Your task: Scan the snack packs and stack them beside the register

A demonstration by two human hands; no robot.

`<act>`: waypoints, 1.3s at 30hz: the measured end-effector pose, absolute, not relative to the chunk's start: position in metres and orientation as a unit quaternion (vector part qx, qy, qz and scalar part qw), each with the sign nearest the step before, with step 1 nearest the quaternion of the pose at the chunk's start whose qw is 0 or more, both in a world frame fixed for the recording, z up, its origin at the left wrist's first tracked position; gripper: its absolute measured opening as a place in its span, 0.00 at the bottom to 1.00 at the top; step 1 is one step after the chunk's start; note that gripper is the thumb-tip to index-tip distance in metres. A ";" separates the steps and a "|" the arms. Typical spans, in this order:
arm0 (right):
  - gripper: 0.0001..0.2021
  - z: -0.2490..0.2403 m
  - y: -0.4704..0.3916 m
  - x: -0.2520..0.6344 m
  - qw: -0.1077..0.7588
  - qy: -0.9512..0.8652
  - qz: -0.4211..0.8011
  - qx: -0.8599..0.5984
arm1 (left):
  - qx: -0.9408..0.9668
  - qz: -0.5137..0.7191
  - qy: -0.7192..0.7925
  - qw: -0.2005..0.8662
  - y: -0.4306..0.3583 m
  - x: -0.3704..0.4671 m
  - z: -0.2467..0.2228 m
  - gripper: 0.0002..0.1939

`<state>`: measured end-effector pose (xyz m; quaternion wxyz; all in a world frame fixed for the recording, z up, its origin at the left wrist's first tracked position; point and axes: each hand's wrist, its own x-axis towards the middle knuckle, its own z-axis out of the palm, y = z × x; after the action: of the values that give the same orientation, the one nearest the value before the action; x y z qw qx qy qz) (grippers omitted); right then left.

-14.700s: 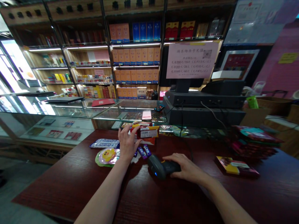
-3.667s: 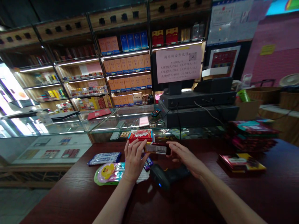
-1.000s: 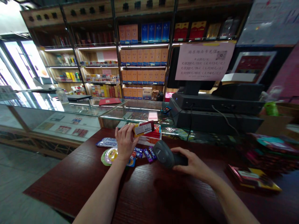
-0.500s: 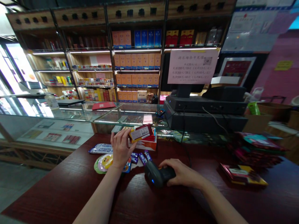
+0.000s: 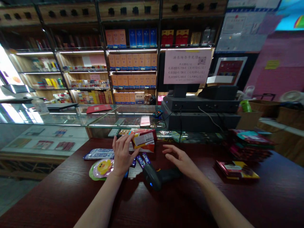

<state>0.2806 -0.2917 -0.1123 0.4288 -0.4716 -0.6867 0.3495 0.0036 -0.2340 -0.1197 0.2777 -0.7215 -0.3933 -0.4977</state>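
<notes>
My left hand (image 5: 123, 154) grips the left end of a small dark red and yellow packet (image 5: 143, 140) with a white barcode label facing me. Behind the packet is a red and orange box (image 5: 151, 147), partly hidden. On the counter lies a black barcode scanner (image 5: 152, 177) with a small blue light, its handle pointing right. Just above that handle my right hand (image 5: 179, 158) hovers with its fingers apart, holding nothing. Purple-wrapped bars (image 5: 143, 159) lie beyond the scanner's head. Left of my left hand are a duck-faced package (image 5: 104, 167) and blue-white long packets (image 5: 99, 154).
On the right of the dark wooden counter (image 5: 71, 196) are a red and yellow packet (image 5: 237, 170) and a stack of packets (image 5: 250, 142). A glass display case (image 5: 123, 110) and a black register terminal (image 5: 201, 106) stand behind, with a cable hanging down to the counter.
My right hand has let go of the barcode scanner, which now lies on the counter, and has lifted and opened. The packet in my left hand has turned slightly. The view has shifted right.
</notes>
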 end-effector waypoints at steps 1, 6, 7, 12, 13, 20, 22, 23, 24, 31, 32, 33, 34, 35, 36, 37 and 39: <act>0.24 -0.112 -0.291 0.280 0.445 -0.670 0.361 -0.471 | -0.726 -0.496 -0.389 0.276 -0.235 0.005 -0.120 0.30; 0.32 -0.107 -0.292 0.278 0.488 -0.586 0.439 -0.475 | -0.743 -0.490 -0.369 0.268 -0.239 0.013 -0.121 0.30; 0.33 -0.105 -0.294 0.278 0.487 -0.571 0.455 -0.480 | -0.745 -0.489 -0.367 0.266 -0.240 0.015 -0.120 0.29; 0.30 -0.096 -0.301 0.276 0.491 -0.491 0.522 -0.495 | -0.757 -0.485 -0.346 0.269 -0.246 0.022 -0.118 0.29; 0.28 -0.096 -0.302 0.277 0.493 -0.479 0.531 -0.495 | -0.759 -0.485 -0.342 0.268 -0.246 0.023 -0.117 0.28; 0.24 -0.095 -0.301 0.280 0.503 -0.452 0.572 -0.464 | -0.772 -0.471 -0.327 0.273 -0.249 0.026 -0.117 0.30; 0.23 -0.094 -0.301 0.280 0.506 -0.448 0.577 -0.460 | -0.772 -0.473 -0.324 0.274 -0.249 0.027 -0.117 0.30; 0.23 -0.094 -0.301 0.280 0.506 -0.445 0.579 -0.459 | -0.770 -0.475 -0.324 0.276 -0.249 0.027 -0.118 0.30; 0.22 -0.094 -0.300 0.280 0.506 -0.442 0.582 -0.458 | -0.769 -0.475 -0.325 0.279 -0.249 0.028 -0.118 0.30; 0.23 -0.102 -0.296 0.279 0.498 -0.412 0.586 -0.489 | -0.778 -0.467 -0.297 0.298 -0.251 0.031 -0.121 0.28; 0.23 -0.103 -0.296 0.279 0.500 -0.405 0.584 -0.495 | -0.780 -0.467 -0.292 0.298 -0.252 0.032 -0.121 0.28; 0.22 -0.104 -0.295 0.279 0.503 -0.398 0.582 -0.500 | -0.780 -0.468 -0.288 0.298 -0.252 0.032 -0.121 0.28; 0.21 -0.105 -0.295 0.278 0.507 -0.392 0.581 -0.502 | -0.781 -0.470 -0.285 0.297 -0.252 0.033 -0.121 0.28; 0.20 -0.105 -0.294 0.278 0.510 -0.388 0.580 -0.504 | -0.782 -0.469 -0.284 0.295 -0.252 0.033 -0.122 0.29; 0.20 -0.105 -0.294 0.277 0.512 -0.385 0.579 -0.504 | -0.784 -0.469 -0.283 0.292 -0.253 0.033 -0.122 0.29; 0.19 -0.105 -0.294 0.276 0.514 -0.384 0.578 -0.505 | -0.786 -0.468 -0.286 0.286 -0.252 0.034 -0.122 0.29; 0.18 -0.105 -0.294 0.274 0.516 -0.382 0.575 -0.508 | -0.788 -0.465 -0.297 0.273 -0.252 0.034 -0.122 0.30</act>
<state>0.2740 -0.2940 -0.1050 0.5156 -0.5077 -0.3822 0.5747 0.0344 -0.2518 -0.1221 0.2731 -0.7884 -0.2966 -0.4645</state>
